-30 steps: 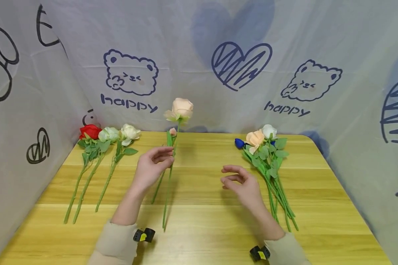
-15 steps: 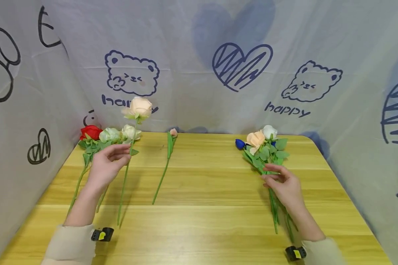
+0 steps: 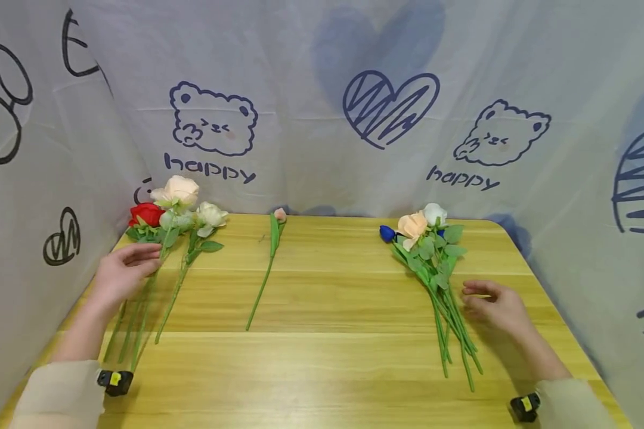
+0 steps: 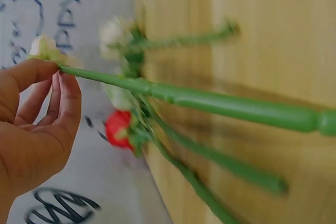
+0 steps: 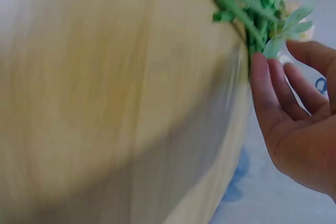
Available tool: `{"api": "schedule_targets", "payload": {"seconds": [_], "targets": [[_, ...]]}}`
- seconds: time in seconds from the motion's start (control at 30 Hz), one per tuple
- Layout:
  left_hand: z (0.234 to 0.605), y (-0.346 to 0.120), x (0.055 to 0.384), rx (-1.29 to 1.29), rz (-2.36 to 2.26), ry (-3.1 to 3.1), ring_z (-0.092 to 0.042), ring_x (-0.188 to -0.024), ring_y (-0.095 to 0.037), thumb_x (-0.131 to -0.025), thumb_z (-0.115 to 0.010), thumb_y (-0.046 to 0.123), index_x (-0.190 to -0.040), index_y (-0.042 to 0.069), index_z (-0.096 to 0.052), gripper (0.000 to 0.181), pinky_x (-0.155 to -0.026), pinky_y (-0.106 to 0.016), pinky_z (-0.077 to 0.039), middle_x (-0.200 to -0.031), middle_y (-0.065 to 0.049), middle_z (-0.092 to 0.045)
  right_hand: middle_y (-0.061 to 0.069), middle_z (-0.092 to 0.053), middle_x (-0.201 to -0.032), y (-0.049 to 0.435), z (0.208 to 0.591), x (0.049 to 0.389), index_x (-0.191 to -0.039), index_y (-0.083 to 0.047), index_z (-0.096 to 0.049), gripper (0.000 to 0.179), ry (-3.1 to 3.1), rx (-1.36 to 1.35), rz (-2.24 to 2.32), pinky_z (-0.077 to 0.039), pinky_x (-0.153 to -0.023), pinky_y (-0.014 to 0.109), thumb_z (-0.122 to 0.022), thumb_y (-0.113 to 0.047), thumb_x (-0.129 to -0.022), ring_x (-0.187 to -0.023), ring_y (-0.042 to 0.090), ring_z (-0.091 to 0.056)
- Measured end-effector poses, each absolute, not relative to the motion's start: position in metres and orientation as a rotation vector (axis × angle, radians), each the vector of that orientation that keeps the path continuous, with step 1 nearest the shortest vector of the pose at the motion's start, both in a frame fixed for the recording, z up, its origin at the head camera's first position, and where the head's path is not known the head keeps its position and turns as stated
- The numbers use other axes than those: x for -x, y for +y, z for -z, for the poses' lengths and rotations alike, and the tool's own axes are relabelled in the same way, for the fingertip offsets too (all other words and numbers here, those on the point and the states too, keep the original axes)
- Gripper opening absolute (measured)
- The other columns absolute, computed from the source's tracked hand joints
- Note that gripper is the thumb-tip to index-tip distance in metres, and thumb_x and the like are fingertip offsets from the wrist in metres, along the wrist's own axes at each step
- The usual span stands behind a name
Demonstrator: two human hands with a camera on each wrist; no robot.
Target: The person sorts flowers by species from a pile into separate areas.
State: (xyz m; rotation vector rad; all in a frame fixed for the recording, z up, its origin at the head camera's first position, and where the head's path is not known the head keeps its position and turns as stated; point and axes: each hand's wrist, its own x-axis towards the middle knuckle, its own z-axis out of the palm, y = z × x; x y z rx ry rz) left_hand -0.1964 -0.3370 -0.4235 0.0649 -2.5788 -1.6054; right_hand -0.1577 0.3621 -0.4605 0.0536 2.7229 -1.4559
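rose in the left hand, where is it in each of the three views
Head: held rose at left, bloom above and right of the red rose.
Left wrist: bloom upper left, stem running to the right edge.
Right wrist: not in it.
Shared landmark: the table, in all three.

Pale green rose (image 3: 184, 222): top hidden behind the peach rose (image 3: 179, 190)
Held stem (image 4: 231, 105): lower end cut off by the left wrist view's right edge
Blue patch (image 3: 441, 233): mostly hidden among leaves (image 3: 454, 233)
Surface (image 5: 105, 77): blurred in the right wrist view
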Motion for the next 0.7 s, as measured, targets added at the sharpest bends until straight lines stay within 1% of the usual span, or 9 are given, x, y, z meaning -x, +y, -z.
{"api": "schedule_targets", "payload": {"seconds": [0.17,0.27,0.33,0.4,0.6,0.7], "targets": [[0.439,-0.369,0.206,-0.080,1.716,-2.583,-0.064,-0.090,0.010,-0.104,-0.064,0.011,-0.131,0.009,-0.066,0.027,-0.076,-0.014,-0.058,-0.096,0.030,-0.067,0.030,-0.064,-0.129,0.367,0.465,0.161,-0.142,0.012,-0.053,0.048,2.574,-0.051,1.437,-0.064,-0.078,0.033,-0.067,-0.008,-0.101,-0.097,0.012,-0.070],[0.443,-0.380,0.210,-0.107,1.715,-2.615,-0.066,-0.087,0.009,-0.104,-0.065,0.010,-0.131,0.001,-0.065,0.029,-0.076,-0.014,-0.058,-0.094,0.031,-0.067,0.031,-0.064,-0.128,0.366,0.467,0.162,-0.143,0.014,-0.051,0.050,2.540,-0.035,1.438,-0.065,-0.078,0.035,-0.067,-0.006,-0.100,-0.096,0.014,-0.071],[0.445,-0.384,0.212,-0.127,1.683,-2.647,-0.066,-0.085,0.008,-0.103,-0.065,0.010,-0.132,-0.006,-0.062,0.033,-0.075,-0.014,-0.058,-0.092,0.031,-0.067,0.031,-0.063,-0.127,0.365,0.469,0.162,-0.143,0.015,-0.050,0.050,2.540,-0.021,1.430,-0.065,-0.078,0.036,-0.067,-0.006,-0.100,-0.096,0.017,-0.071],[0.447,-0.385,0.213,-0.139,1.633,-2.684,-0.065,-0.083,0.007,-0.103,-0.066,0.011,-0.133,-0.012,-0.060,0.038,-0.074,-0.014,-0.057,-0.091,0.031,-0.065,0.032,-0.062,-0.127,0.364,0.470,0.162,-0.143,0.015,-0.050,0.050,2.548,-0.018,1.420,-0.065,-0.077,0.036,-0.066,-0.005,-0.100,-0.095,0.019,-0.070],[0.457,-0.387,0.217,-0.164,1.630,-2.699,-0.064,-0.082,0.007,-0.102,-0.067,0.011,-0.131,-0.013,-0.061,0.037,-0.073,-0.016,-0.058,-0.090,0.031,-0.065,0.034,-0.060,-0.128,0.362,0.472,0.163,-0.143,0.016,-0.049,0.049,2.541,-0.023,1.425,-0.065,-0.073,0.037,-0.064,-0.002,-0.100,-0.090,0.022,-0.071],[0.463,-0.387,0.217,-0.163,1.681,-2.683,-0.064,-0.083,0.008,-0.102,-0.068,0.011,-0.128,-0.010,-0.065,0.033,-0.073,-0.017,-0.059,-0.091,0.031,-0.065,0.033,-0.061,-0.128,0.361,0.472,0.163,-0.143,0.015,-0.050,0.048,2.542,-0.039,1.425,-0.065,-0.071,0.037,-0.064,-0.001,-0.101,-0.088,0.021,-0.071]]}}
